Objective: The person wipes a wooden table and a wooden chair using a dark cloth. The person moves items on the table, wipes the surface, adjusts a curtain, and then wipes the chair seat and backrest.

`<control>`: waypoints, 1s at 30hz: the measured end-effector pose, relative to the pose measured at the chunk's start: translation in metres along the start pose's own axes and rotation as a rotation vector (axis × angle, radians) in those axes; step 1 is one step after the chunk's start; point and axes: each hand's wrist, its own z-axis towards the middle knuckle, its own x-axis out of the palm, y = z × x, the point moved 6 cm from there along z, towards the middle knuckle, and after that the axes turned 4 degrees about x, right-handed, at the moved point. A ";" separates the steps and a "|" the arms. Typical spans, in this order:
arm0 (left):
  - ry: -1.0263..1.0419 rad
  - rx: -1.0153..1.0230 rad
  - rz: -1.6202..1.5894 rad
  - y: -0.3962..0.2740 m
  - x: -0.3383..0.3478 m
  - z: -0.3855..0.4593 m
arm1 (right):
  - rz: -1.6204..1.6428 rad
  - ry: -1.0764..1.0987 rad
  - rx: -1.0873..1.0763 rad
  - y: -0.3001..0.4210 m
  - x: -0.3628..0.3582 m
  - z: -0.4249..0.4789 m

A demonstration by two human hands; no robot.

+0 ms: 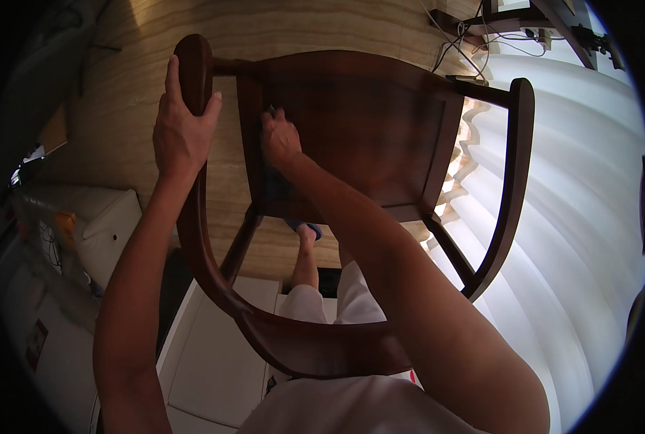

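Note:
A dark brown wooden armchair (pixel 355 135) stands before me, seen from above and behind its curved backrest. My left hand (pixel 184 127) rests on the front end of the left armrest (pixel 194 65), with the thumb on one side and the fingers on the other. Over the seat's left edge is my right hand (pixel 280 135), its fingers curled around a small item that is mostly hidden. A dark bluish patch, perhaps a cloth, shows below that hand on the seat; what it is I cannot tell.
White sheer curtains (pixel 550 190) hang close on the right. Cables (pixel 463 43) and a power strip lie near dark wooden furniture at top right. A cream leather seat (pixel 111 228) is at left, a white cabinet-like surface (pixel 219 347) below. My slippered foot (pixel 314 232) is under the chair.

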 end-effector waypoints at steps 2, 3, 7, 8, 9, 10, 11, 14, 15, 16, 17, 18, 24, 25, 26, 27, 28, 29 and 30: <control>0.003 -0.004 -0.003 -0.004 -0.002 0.002 | -0.021 -0.044 0.009 0.014 -0.019 0.039; -0.007 -0.016 0.007 -0.003 -0.004 0.002 | -0.020 -0.045 0.019 0.023 -0.028 0.057; -0.047 0.000 0.009 0.000 -0.003 -0.002 | -0.148 -0.048 -0.086 0.035 -0.031 0.061; -0.061 0.018 0.006 -0.001 -0.003 -0.002 | -0.191 0.065 -0.085 0.027 -0.029 0.054; -0.048 0.011 0.004 -0.003 -0.003 0.000 | -0.203 0.018 -0.078 0.020 -0.043 0.056; -0.030 0.001 0.006 -0.003 -0.004 -0.001 | -0.211 -0.024 -0.071 0.010 -0.055 0.055; -0.012 -0.007 0.008 -0.005 -0.005 -0.001 | -0.218 -0.068 -0.062 -0.002 -0.069 0.052; -0.008 -0.031 0.000 -0.007 -0.006 -0.001 | -0.187 -0.191 0.055 -0.054 -0.126 0.051; -0.023 -0.012 -0.001 -0.007 -0.006 -0.002 | -0.174 -0.231 0.078 -0.073 -0.147 0.045; -0.034 0.009 -0.002 -0.005 -0.006 -0.003 | -0.170 -0.294 0.081 -0.092 -0.169 0.036; -0.048 0.028 -0.001 -0.004 -0.006 -0.003 | -0.166 -0.355 0.081 -0.112 -0.191 0.027; -0.026 0.010 -0.017 -0.005 -0.005 -0.002 | -0.164 -0.406 0.103 -0.134 -0.213 0.017; -0.004 -0.011 -0.018 -0.006 -0.008 -0.001 | -0.251 -0.627 0.253 -0.219 -0.284 -0.027; 0.007 -0.027 -0.013 -0.006 -0.008 -0.001 | -0.257 -0.672 0.344 -0.220 -0.283 -0.025; 0.018 -0.046 -0.009 -0.006 -0.008 -0.002 | -0.264 -0.713 0.434 -0.219 -0.280 -0.019; 0.057 -0.082 -0.045 -0.008 -0.008 -0.002 | -0.264 -0.754 0.531 -0.212 -0.272 -0.016; 0.091 -0.122 -0.079 -0.012 -0.010 -0.001 | -0.207 -0.778 0.535 -0.195 -0.263 -0.011; 0.124 -0.164 -0.115 -0.014 -0.011 0.000 | -0.177 -0.721 0.414 -0.182 -0.244 0.000; 0.119 -0.162 -0.110 -0.012 -0.011 0.000 | -0.149 -0.661 0.295 -0.166 -0.222 0.007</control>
